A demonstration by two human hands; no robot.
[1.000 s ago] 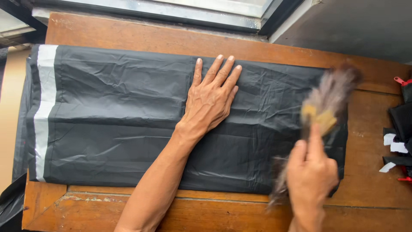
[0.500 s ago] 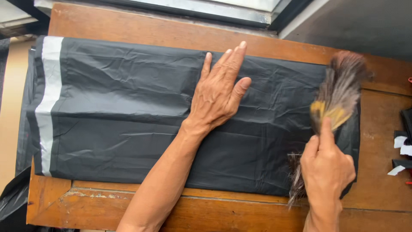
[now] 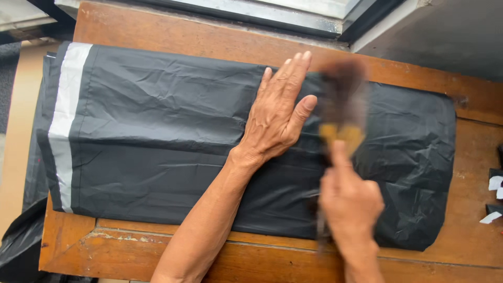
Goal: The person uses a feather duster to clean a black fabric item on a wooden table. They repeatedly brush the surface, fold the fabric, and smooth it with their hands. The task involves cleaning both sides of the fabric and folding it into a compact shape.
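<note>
While left hand (image 3: 275, 118) presses flat, fingers spread, on black fabric (image 3: 167, 131) covering the desk (image 3: 157, 29), right hand (image 3: 350, 202) fingers grip a blurred brush (image 3: 341, 112).

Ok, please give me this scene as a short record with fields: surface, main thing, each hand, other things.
surface: wooden table
main thing: black plastic sheet, flat on the table, with a white band near its left end
left hand: flat on the sheet, fingers spread
right hand: grips a brush, blurred, over the sheet beside the left hand
other things: white scraps at the right edge
</note>
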